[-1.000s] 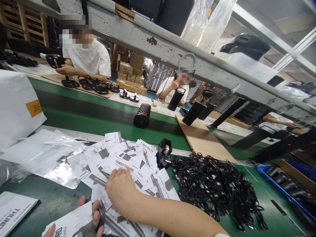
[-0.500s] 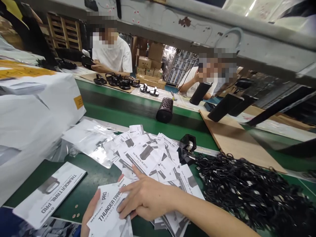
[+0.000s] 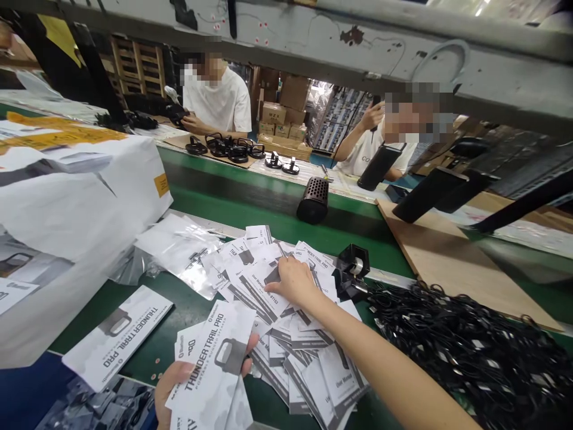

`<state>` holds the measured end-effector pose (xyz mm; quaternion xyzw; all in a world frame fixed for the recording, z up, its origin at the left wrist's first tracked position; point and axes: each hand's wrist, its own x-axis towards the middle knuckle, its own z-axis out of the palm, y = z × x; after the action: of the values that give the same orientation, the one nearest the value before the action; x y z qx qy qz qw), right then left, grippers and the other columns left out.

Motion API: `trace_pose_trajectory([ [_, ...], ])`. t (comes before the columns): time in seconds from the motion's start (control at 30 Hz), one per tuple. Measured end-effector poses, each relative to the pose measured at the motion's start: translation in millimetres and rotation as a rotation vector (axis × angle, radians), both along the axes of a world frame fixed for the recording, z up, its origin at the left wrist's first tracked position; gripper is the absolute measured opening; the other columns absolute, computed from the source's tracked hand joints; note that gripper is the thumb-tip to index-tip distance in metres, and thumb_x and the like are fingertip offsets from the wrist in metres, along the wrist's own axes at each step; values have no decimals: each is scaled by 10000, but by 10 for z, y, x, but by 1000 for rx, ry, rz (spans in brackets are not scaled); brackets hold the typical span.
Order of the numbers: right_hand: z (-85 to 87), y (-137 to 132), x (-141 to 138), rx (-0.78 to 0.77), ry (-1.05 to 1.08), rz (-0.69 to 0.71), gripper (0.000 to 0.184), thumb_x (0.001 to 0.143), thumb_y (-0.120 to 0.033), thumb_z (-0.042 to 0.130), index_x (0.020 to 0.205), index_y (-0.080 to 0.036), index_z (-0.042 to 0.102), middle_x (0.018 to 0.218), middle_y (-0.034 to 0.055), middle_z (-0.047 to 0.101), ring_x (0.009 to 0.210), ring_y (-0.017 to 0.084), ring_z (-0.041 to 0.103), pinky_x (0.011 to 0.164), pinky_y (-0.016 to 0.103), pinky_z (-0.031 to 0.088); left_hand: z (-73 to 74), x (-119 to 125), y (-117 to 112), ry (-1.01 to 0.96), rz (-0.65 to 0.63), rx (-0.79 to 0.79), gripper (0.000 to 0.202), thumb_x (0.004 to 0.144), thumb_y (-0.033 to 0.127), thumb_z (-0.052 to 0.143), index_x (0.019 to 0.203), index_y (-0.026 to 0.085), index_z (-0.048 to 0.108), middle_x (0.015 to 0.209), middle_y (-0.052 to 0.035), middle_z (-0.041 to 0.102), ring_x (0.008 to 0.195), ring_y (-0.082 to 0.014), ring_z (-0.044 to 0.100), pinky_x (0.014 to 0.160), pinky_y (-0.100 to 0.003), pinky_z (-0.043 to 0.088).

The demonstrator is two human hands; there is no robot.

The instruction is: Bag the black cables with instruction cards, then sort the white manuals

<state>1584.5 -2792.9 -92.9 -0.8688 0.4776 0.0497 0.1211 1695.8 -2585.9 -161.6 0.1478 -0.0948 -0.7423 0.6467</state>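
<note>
My left hand (image 3: 179, 382) grips a white "Thundertrail Pro" booklet (image 3: 215, 364) low in the view, thumb on its front. My right hand (image 3: 293, 280) reaches forward onto a spread pile of white user manuals (image 3: 273, 310) on the green bench; its fingers curl down on a manual near the top of the pile. A heap of black coiled cables (image 3: 465, 352) lies to the right of that arm. Another booklet (image 3: 119, 334) lies flat to the left.
A small black tape holder (image 3: 353, 269) stands behind the pile. Clear plastic bags (image 3: 179, 251) and a big white sack (image 3: 76, 203) sit left. A black perforated cylinder (image 3: 314, 200) lies on the green conveyor, a brown board (image 3: 447, 263) to its right. Two people work across the belt.
My right hand let go of the booklet and moved forward onto the manual pile. My left hand kept the booklet and raised it slightly. The camera shifted a little left.
</note>
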Motion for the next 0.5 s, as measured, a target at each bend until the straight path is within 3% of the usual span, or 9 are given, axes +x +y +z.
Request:
trace_pose_trajectory([
  [0.07, -20, -49, 24, 60, -12, 3, 481, 610, -391, 752, 958, -100, 593, 929, 148, 642, 901, 294, 583, 756, 359, 404, 66, 20, -15, 85, -112, -13, 607, 723, 487, 487, 1208, 126, 533, 1312, -159, 502, 1121, -263, 548, 820, -302, 495],
  [0.13, -25, -108, 5, 120, -51, 11, 382, 600, -376, 746, 867, -146, 602, 853, 90, 650, 831, 256, 592, 666, 305, 400, 104, 43, -33, 131, -139, -12, 660, 692, 544, 511, 1237, 172, 504, 1287, -144, 532, 1101, -271, 559, 821, -316, 484],
  [0.23, 11, -236, -111, 194, -138, 8, 226, 655, -371, 677, 652, -181, 554, 672, 20, 598, 663, 187, 566, 523, 256, 343, 113, 68, -72, 144, -56, -27, 740, 683, 544, 544, 1345, 287, 337, 1273, -93, 541, 988, -273, 599, 827, -370, 457],
  [0.37, 107, -430, -320, 297, -265, -42, 292, 773, -316, 530, 527, -183, 447, 467, -31, 436, 461, 116, 455, 439, 240, 301, 41, 62, -109, 203, 34, -5, 835, 731, 542, 499, 1418, 291, 98, 1251, -118, 541, 945, -260, 593, 834, -398, 438],
  [0.43, 141, -467, -370, 385, -339, -38, 285, 800, -295, 492, 542, -178, 459, 453, -41, 433, 440, 102, 454, 436, 227, 343, -17, 37, -116, 259, 84, -11, 729, 783, 501, 451, 1413, 319, 131, 1247, -96, 554, 1025, -246, 566, 927, -440, 384],
  [0.5, 155, -416, -355, 481, -415, -5, 238, 807, -290, 493, 605, -167, 521, 509, -27, 519, 488, 108, 520, 476, 224, 417, -68, 2, -125, 298, 118, -53, 568, 821, 480, 400, 1366, 374, 278, 1279, -56, 542, 1118, -231, 523, 1007, -475, 299],
])
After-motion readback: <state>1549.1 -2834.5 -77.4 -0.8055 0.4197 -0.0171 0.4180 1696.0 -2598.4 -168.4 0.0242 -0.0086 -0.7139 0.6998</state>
